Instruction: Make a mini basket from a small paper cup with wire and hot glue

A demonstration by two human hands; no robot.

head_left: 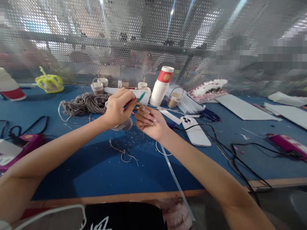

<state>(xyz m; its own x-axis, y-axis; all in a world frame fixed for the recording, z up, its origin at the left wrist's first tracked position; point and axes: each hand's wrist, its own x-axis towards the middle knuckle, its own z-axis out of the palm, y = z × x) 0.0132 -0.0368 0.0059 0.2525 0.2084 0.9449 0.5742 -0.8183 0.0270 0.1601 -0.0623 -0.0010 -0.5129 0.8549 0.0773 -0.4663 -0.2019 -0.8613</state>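
My left hand [120,107] is closed in a pinch, and a small pointed green piece [141,97] sticks out past its fingertips. Close beside it, my right hand [152,124] has its fingers curled in; what they grip is hidden. Small red and yellow bits show between the two hands, too small to name. Under the left hand rests a greyish rounded thing [123,124], partly covered. A loose length of knotted twine [123,151] lies on the blue tabletop [96,179] among scattered crumbs.
Behind the hands are a bundle of grey yarn [83,103], stacked paper cups [161,86] and a small twine basket [175,98]. To the right lie a white phone [195,131], black cables and a magenta glue gun [289,143]. A clear glue stick [176,180] overhangs the front edge.
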